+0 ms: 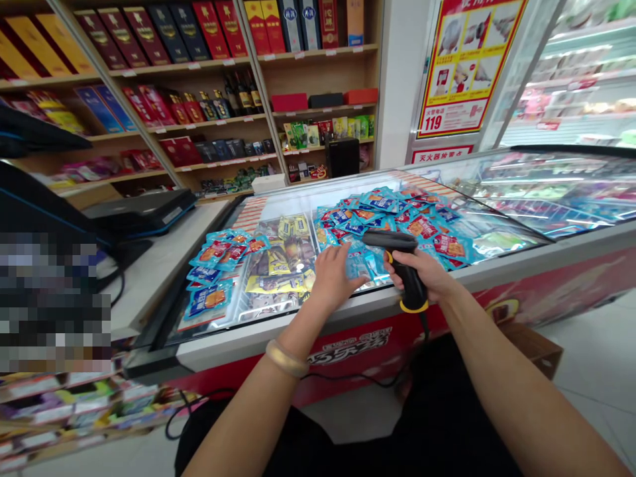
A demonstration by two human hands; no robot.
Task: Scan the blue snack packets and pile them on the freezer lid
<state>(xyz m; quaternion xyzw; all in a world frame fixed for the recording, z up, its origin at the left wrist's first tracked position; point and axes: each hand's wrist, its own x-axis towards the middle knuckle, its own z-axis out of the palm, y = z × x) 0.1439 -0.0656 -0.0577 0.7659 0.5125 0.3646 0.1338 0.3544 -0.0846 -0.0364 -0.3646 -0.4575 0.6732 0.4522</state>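
My right hand (428, 273) is wrapped round the handle of a black and yellow barcode scanner (412, 281), its head pointing left above the freezer's glass lid. A cable hangs from the scanner's base. My left hand (334, 277) is open, fingers spread, over the near edge of the glass, with nothing visibly held. Just beyond both hands lies a large heap of blue and red snack packets (382, 202). A smaller group of similar packets (211, 298) lies on the left end of the lid. Some packets are partly hidden behind the scanner and my hands.
The chest freezer (477, 281) spans the middle, with yellow packages (278, 281) visible through its glass. To the left are a counter (163, 265) and black checkout equipment (144, 209). Shelves of boxes (203, 63) stand behind. A cardboard box (534, 348) sits on the floor at right.
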